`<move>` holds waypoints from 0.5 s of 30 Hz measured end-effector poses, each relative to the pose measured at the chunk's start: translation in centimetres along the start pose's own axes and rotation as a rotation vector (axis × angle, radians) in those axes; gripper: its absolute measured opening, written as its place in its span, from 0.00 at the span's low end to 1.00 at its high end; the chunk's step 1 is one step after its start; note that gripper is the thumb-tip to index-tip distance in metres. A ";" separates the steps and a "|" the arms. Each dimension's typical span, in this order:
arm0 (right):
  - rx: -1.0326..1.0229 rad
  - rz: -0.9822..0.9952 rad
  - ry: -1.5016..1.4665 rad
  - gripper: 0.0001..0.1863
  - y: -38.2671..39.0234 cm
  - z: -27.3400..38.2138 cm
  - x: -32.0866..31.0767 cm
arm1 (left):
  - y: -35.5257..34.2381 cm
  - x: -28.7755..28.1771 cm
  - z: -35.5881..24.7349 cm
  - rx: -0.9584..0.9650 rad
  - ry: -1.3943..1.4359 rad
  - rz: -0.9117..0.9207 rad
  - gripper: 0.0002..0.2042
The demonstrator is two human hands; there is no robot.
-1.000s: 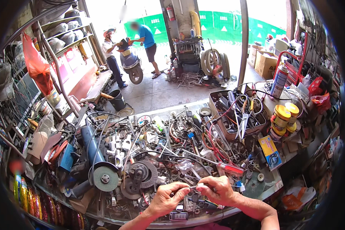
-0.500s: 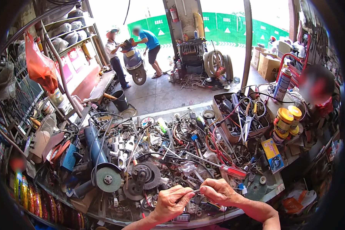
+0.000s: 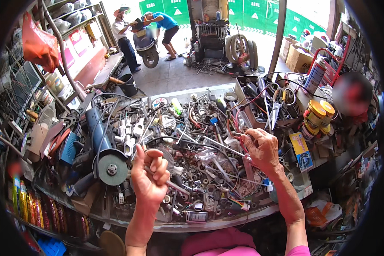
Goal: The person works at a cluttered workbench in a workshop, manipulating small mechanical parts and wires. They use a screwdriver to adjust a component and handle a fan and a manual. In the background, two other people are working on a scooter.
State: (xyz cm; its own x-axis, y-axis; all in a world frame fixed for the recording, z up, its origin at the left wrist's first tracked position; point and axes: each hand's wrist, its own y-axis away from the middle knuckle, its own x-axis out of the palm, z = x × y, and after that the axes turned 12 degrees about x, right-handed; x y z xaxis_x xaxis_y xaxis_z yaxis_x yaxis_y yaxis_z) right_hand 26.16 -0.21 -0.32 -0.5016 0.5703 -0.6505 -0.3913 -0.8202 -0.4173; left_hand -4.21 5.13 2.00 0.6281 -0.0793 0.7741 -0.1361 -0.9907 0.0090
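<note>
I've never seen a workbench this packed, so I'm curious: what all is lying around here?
Angle grinder: one, blue, grey disc, bench left.
Loose nuts and washers: many, grey, bench middle.
Tool tray: one, grey, holding pliers and wires, bench back right.
Tins: two, yellow lids, right of tray.
Small box: one, yellow and blue, bench right.
Spray can: one, far right.
Red bag: one, hanging upper left.
Scooter: one, dark, outside, two people by it.
Left hand: closed around a thin metal rod.
Right hand: pinching a small red-handled tool.
</note>
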 end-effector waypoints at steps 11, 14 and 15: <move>-0.022 0.044 0.212 0.12 1.7 -0.3 0.7 | 0.0 -0.5 -0.4 -0.060 0.187 -0.093 0.31; -0.022 0.044 0.228 0.12 1.9 -0.1 0.6 | 0.0 -0.4 -0.2 -0.060 0.195 -0.098 0.31; -0.024 0.043 0.233 0.12 1.9 0.1 0.5 | 0.0 -0.3 -0.1 -0.058 0.197 -0.100 0.31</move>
State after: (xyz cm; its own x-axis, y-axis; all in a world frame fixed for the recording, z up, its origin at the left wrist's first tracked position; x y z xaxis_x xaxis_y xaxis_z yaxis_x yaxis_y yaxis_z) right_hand 25.12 -1.50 -1.38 -0.3251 0.5110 -0.7958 -0.3535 -0.8461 -0.3989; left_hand -4.50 5.12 1.80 0.4797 0.0478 0.8761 -0.1277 -0.9841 0.1236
